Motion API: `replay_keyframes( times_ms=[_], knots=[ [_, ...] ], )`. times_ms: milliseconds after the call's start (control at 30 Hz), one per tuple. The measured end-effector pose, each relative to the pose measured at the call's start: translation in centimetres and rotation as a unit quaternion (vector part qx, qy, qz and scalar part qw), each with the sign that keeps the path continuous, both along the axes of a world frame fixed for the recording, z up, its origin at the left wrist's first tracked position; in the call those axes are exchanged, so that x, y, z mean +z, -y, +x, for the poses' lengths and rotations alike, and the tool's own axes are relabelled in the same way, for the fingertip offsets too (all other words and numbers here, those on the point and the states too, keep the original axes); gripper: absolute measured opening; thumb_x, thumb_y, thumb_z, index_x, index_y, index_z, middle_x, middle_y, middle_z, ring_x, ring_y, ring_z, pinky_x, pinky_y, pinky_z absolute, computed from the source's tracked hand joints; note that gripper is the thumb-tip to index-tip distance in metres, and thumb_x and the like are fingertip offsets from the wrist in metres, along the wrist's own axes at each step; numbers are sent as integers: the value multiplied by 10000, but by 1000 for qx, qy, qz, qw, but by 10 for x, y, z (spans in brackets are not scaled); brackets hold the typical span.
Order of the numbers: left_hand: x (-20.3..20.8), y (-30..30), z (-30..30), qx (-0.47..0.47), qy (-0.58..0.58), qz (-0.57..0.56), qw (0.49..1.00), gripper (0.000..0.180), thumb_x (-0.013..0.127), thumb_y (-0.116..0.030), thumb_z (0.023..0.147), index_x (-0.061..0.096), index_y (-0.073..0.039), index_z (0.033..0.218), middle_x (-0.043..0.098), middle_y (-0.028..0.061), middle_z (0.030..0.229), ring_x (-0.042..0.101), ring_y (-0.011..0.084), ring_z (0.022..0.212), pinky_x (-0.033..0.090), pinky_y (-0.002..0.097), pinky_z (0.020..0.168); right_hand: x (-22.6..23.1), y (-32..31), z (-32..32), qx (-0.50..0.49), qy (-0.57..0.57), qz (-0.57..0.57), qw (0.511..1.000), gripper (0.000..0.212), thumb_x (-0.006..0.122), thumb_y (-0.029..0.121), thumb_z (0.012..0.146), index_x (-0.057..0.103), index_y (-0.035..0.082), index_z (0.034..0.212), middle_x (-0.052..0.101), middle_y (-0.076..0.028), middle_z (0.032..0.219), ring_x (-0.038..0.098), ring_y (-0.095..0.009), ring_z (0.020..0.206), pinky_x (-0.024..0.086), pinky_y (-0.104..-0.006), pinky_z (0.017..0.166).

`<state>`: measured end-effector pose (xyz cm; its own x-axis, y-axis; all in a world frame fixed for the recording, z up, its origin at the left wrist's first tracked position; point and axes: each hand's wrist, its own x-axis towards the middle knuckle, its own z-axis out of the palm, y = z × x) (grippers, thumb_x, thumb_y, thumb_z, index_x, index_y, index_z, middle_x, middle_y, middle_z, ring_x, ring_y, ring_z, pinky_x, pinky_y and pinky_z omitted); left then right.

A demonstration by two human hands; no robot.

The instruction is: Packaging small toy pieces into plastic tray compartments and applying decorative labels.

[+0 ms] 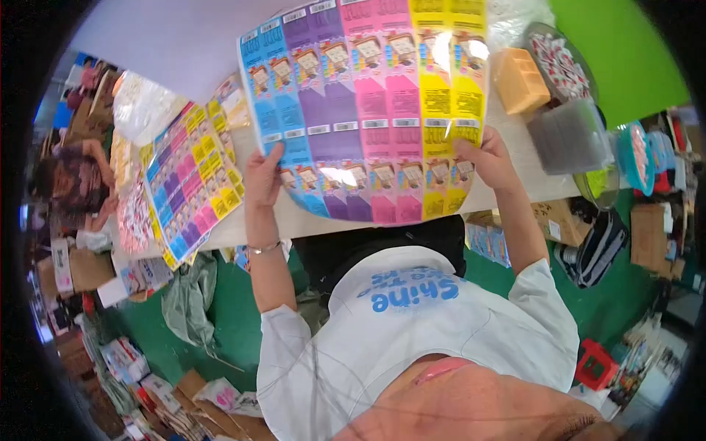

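A large glossy printed sheet (334, 110) with blue, purple, pink and yellow columns is held up in front of me, its lower edge bowed toward my body. My left hand (262, 176) pinches its left edge, thumb on the printed face. On the opposite edge my right hand (489, 158) grips the sheet the same way, thumb over the yellow column. The fingers behind the sheet are hidden. Left of my left hand lies a stack of similar printed sheets (193, 184) on the table.
An orange box (521, 81), a tray of small red-and-white pieces (562, 66) and a translucent grey container (570, 138) stand on the right. Clear plastic bags (145, 106) lie at the left, with another person (73, 184) beyond. Cartons (651, 235) and a backpack (596, 250) sit on the green floor.
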<state>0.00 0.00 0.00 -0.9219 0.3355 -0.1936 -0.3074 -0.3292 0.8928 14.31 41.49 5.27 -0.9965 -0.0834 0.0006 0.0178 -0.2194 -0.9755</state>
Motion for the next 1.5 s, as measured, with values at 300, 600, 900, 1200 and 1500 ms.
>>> replay_keyframes(
  times_ms=[300, 600, 900, 1200, 1500],
  knots=[
    [18, 14, -10, 66, -88, -8, 994, 214, 613, -86, 1009, 690, -7, 1192, 716, 73, 1184, 690, 176, 1026, 541, 328, 931, 22, -2, -21, -246, -141, -78, 956, 158, 686, -50, 913, 699, 12, 1058, 719, -2, 945, 639, -51, 845, 507, -209, 785],
    [48, 14, -13, 156, -332, -162, 916, 302, 602, -39, 930, 681, 47, 1209, 650, 136, 1307, 621, 191, 1168, 472, 346, 1034, 61, -41, -26, -133, -206, 66, 967, 311, 693, -55, 914, 700, -2, 1220, 726, -48, 990, 671, -79, 905, 553, -227, 786],
    [96, -11, 1, 172, -511, -65, 840, 371, 673, -207, 962, 584, 39, 1224, 542, 221, 1376, 513, 270, 1311, 372, 447, 1145, 73, -54, -25, -95, -244, 64, 963, 141, 658, -58, 927, 703, -21, 1055, 710, -55, 1036, 655, -93, 949, 524, -242, 836],
    [66, -87, 84, 372, -331, -252, 830, 168, 597, -129, 996, 536, -61, 854, 515, -21, 768, 467, 75, 678, 399, 257, 598, 38, -39, 35, -319, -163, 33, 933, 131, 523, 72, 1045, 617, 12, 1114, 683, -49, 1010, 630, -110, 932, 506, -284, 807],
    [-63, -119, 115, 182, -184, -291, 921, 134, 558, -128, 1042, 573, -44, 939, 473, -51, 759, 393, 36, 673, 359, 218, 588, -61, 3, 20, -275, -151, 631, 710, 253, 663, 107, 915, 668, 75, 1167, 672, -137, 1134, 635, -327, 1073, 499, -471, 901]
  ],
)
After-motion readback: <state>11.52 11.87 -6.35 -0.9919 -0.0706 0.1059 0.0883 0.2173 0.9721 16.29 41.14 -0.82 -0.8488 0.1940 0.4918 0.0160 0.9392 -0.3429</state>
